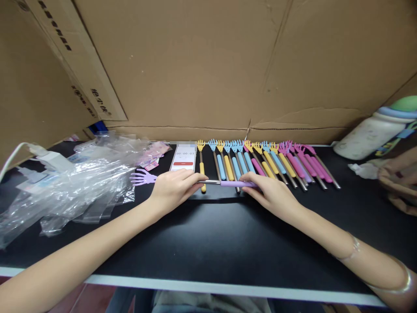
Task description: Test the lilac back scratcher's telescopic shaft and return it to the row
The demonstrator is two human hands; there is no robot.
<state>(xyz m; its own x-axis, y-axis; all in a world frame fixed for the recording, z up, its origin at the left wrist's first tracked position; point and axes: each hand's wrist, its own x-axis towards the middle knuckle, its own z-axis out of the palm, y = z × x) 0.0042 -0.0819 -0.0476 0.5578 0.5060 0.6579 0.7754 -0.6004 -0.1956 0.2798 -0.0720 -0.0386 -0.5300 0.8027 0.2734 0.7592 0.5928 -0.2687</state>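
Purple back scratcher [228, 183] crosswise between both hands' grip.

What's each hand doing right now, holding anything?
Left hand: closed on the metal shaft of a purple hand-shaped telescopic back scratcher, near its claw end.
Right hand: closed on the same scratcher's purple grip.

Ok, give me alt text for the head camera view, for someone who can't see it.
Two bare hands, left hand and right hand, hold a purple back scratcher sideways over a black table, before a row of colourful back scratchers. Clear plastic bags lie left, a phone behind.
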